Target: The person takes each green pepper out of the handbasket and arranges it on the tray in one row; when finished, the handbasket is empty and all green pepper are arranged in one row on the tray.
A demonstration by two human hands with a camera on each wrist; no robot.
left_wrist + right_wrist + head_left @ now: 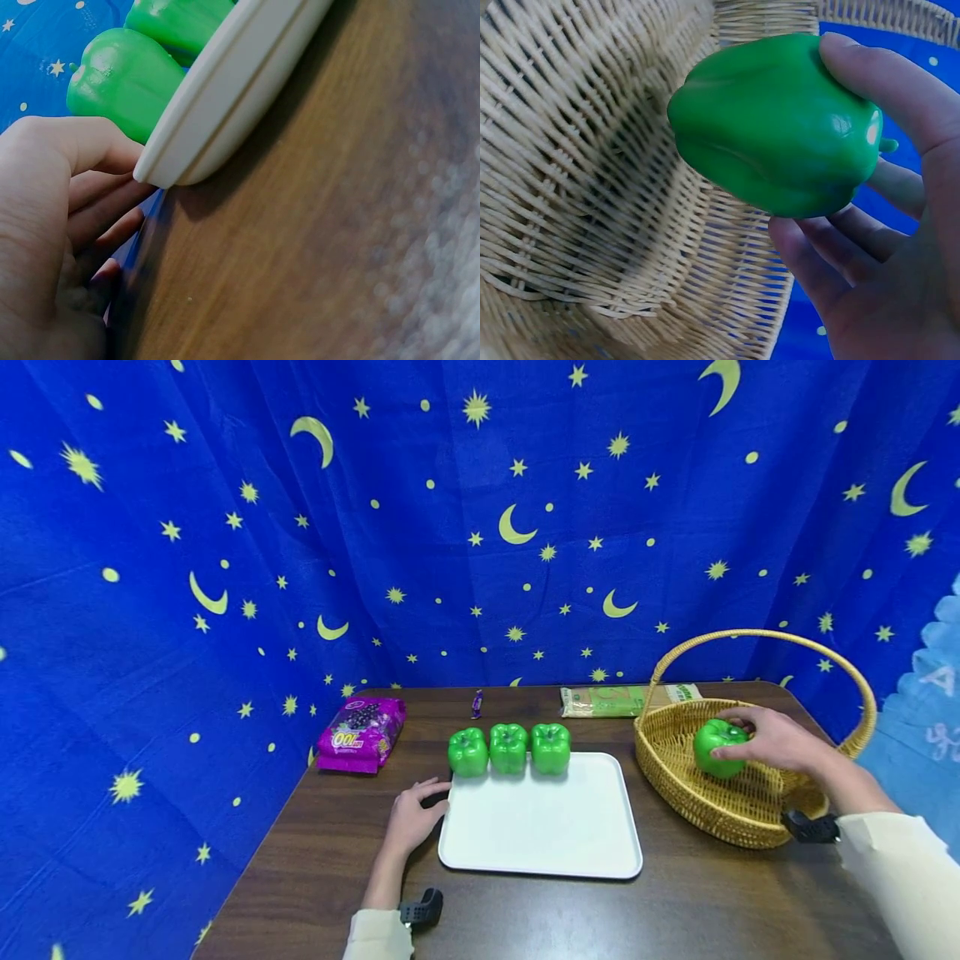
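Note:
In the head view my right hand (776, 739) grips a green bell pepper (716, 750) within the wicker basket (693, 797). The right wrist view shows the thumb on one side of that pepper (772, 127) and the fingers on the other, above the woven wall (577, 150). My left hand (412, 816) rests at the left edge of a white tray (540, 827), its fingertips touching the rim (217, 97). Three more green bell peppers (508, 749) stand in a row along the tray's far side.
A purple snack bag (363, 733) lies at the table's left. Toward the back are a small purple wrapped candy (477, 704) and a flat green-and-tan packet (607, 702), partly behind the basket. The basket's tall handle (757, 633) arches over it. A blue star-patterned curtain (450, 552) hangs behind.

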